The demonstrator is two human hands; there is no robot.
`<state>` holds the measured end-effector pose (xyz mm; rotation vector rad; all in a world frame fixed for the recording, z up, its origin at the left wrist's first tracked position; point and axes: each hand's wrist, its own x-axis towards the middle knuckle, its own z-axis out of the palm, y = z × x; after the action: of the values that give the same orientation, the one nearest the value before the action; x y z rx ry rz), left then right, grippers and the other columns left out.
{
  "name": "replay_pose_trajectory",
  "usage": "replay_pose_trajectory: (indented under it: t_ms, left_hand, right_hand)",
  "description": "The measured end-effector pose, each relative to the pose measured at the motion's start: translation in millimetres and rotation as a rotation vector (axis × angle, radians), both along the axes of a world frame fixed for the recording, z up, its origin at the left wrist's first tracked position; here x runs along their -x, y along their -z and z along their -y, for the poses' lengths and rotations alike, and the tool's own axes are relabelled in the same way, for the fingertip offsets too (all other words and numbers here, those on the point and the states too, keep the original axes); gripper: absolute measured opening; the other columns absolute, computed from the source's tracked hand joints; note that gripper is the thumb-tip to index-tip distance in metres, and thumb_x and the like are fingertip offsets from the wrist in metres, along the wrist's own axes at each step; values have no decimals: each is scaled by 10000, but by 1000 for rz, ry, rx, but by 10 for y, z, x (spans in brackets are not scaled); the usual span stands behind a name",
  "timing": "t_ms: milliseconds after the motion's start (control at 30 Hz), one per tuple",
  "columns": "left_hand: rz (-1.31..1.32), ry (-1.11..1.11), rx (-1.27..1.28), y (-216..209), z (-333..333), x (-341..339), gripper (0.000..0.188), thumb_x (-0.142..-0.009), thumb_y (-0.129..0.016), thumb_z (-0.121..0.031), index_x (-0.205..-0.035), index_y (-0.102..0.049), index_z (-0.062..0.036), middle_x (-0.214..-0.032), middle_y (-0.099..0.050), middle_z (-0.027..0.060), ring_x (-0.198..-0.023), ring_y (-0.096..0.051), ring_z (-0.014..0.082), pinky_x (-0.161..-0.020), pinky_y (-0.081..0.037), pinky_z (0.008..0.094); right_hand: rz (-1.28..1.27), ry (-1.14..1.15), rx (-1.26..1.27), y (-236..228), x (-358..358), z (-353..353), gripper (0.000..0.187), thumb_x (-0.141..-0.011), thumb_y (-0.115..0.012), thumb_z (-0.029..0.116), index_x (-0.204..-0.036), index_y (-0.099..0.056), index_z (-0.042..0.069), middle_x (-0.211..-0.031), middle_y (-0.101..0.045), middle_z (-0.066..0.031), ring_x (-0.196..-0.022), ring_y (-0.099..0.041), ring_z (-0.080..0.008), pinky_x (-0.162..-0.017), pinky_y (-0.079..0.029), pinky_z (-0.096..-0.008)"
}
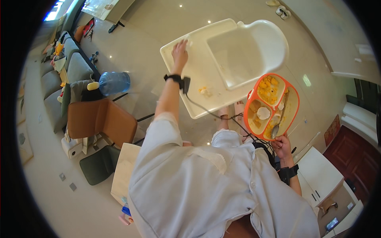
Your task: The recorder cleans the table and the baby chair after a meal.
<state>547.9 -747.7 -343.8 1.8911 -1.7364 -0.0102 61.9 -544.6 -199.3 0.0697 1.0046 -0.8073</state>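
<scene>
My left hand reaches over the far left part of a white high-chair tray, fingers bent down at its surface. A small whitish thing shows at the fingertips, too faint to name. Nearer to me on the tray lies a little heap of yellow and white food scraps. At the right, my right hand grips the near rim of an orange-rimmed divided plate, held beside the tray. Yellow food leftovers fill one compartment, a round white piece sits in another, and a metal spoon lies across it.
The white high-chair seat adjoins the tray. Leftward stand a brown chair, a dark green chair and a blue water jug on the floor. Black cables run from my left wrist past the tray edge. White cabinets stand at right.
</scene>
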Motion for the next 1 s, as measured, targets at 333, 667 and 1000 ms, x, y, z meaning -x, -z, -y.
replay_pose_trajectory:
  t_ms: [333,667,1000]
  left_hand:
    - [-300,352,-331,132,-1029,586,601,-526,-320,145,-1006,-567,-119,-1125,-504,62,-1162,-346,255,-989,-126,490]
    - [-645,214,-535,-111,-1834,1124,333,-857,-337,-180,-1154,-461,-92,-1304,-311,62,-1272,-73,213,-1013,27,388]
    - [-164,211,-264,-475,-1681,1053,433,-622,-439,97,-1007,-530,-79,-1051,-517,101,-1023,-441,283,-833,-400,344]
  right_hand:
    - [-76,-60,-1,-36,40,-27,417,-693,-379,-56,-1051,-425,152,-605,-430,35,-375,-317,-16,-379,-298,-165]
    - [40,-39,-3,30,83,35,405,-678,-389,-77,-1025,-437,127,-642,-452,30,-369,-312,-26,-384,-276,-166]
    - [-3,-83,10,74,178,64,428,-678,-388,-76,-1055,-425,122,-667,-460,22,-372,-308,-28,-373,-281,-161]
